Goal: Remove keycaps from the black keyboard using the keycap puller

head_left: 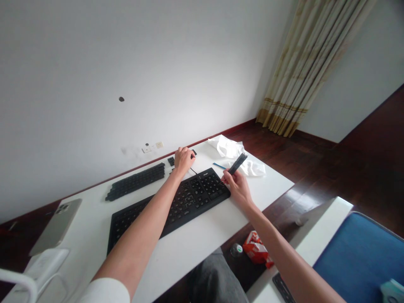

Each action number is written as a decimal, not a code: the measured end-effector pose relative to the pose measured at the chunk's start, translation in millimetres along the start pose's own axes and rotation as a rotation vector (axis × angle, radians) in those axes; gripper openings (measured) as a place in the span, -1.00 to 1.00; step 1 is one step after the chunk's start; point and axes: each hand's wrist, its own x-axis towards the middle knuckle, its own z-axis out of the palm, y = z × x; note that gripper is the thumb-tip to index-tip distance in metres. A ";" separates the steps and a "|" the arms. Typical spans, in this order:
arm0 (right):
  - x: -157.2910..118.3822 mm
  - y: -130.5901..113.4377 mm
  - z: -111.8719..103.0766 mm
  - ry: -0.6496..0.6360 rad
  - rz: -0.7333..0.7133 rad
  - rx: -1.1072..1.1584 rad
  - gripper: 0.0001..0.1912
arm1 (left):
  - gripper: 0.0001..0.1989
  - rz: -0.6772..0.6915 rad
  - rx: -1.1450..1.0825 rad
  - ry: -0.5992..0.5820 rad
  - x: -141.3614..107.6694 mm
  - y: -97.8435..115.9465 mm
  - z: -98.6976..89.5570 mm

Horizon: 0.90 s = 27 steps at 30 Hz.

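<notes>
My left hand (184, 160) reaches over the far side of the white desk with its fingers bent down at some small black keycaps (171, 161); what its fingertips hold, if anything, is hidden. My right hand (235, 183) is closed on a dark brush-like tool (237, 163), tilted up to the right, above the right end of the black keyboard (192, 198). The keyboard lies flat, and many of its key positions show without caps. Behind it, rows of black keycaps (137, 181) are laid out. A thin blue tool (219, 166) lies beyond the keyboard.
Crumpled white plastic (227, 147) lies at the desk's far right. A phone (59, 223) rests at the left, near a white device (47, 263). Below the desk's front edge are a red bag (256, 248) and a clear bottle (236, 250). A blue seat (362, 256) is at the right.
</notes>
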 end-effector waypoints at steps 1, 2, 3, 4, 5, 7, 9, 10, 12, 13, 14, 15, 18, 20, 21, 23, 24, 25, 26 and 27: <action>-0.1 -0.2 -0.1 -0.001 0.001 0.001 -0.60 | -0.87 -0.002 0.001 0.000 0.1 -0.3 0.1; -0.2 -0.3 -0.2 -0.003 0.001 0.003 -0.61 | -0.87 -0.006 0.002 -0.001 0.0 -0.6 0.0; -0.3 -0.4 -0.2 -0.003 0.001 0.005 -0.61 | -0.86 -0.012 0.004 -0.004 -0.3 -1.0 -0.4; -0.4 -0.5 -0.3 -0.002 0.000 0.007 -0.61 | -0.85 -0.017 0.007 -0.007 -1.0 -1.6 -1.1; -0.4 -0.6 -0.3 -0.002 0.000 0.008 -0.61 | -0.84 -0.019 0.011 -0.011 -2.2 -2.5 -2.2; -0.5 -0.7 -0.3 -0.002 0.001 0.007 -0.61 | -0.77 -0.022 0.024 -0.015 -5.8 -4.7 -5.4; -0.5 -0.9 -0.2 -0.007 0.005 0.010 -0.60 | -0.71 -0.029 0.044 -0.017 -10.8 -7.8 -9.5; -0.5 -1.0 -0.1 -0.012 0.006 0.012 -0.60 | -0.69 -0.039 0.055 -0.016 -13.3 -9.4 -11.5; -0.5 -1.0 0.1 -0.017 0.005 0.016 -0.59 | -0.66 -0.069 0.077 -0.013 -17.6 -12.9 -14.9; -0.5 -0.9 0.2 -0.017 0.004 0.015 -0.58 | -0.65 -0.085 0.085 -0.012 -18.9 -14.6 -16.0; -0.5 -0.8 0.3 -0.016 0.004 0.013 -0.58 | -0.63 -0.101 0.090 -0.015 -19.6 -16.3 -16.6; -0.4 -0.5 0.3 -0.013 0.004 0.012 -0.58 | -0.61 -0.115 0.094 -0.022 -19.7 -17.9 -16.6; -0.4 0.6 0.3 -0.013 0.004 0.011 -0.57 | -0.58 -0.140 0.086 -0.060 -17.7 -21.9 -13.6; -0.4 1.5 0.3 -0.017 0.002 0.013 -0.57 | -0.59 -0.149 0.064 -0.075 -15.9 -23.5 -10.0; -0.4 1.9 0.2 -0.018 0.002 0.015 -0.57 | -0.60 -0.151 0.050 -0.074 -15.3 -24.0 -8.2; -0.3 2.5 0.2 -0.016 0.005 0.017 -0.57 | -0.62 -0.152 0.021 -0.065 -14.6 -24.0 -5.0; -0.2 2.7 0.3 -0.015 0.007 0.018 -0.57 | -0.62 -0.150 0.009 -0.059 -14.5 -23.7 -3.9; -0.1 2.8 0.3 -0.015 0.010 0.020 -0.57 | -0.62 -0.147 0.000 -0.055 -14.4 -23.2 -3.0; -0.1 2.9 0.3 -0.014 0.011 0.022 -0.57 | -0.62 -0.147 -0.007 -0.055 -14.4 -22.6 -2.4; -0.1 2.9 0.4 -0.014 0.012 0.024 -0.57 | -0.61 -0.148 -0.013 -0.056 -14.4 -22.0 -2.1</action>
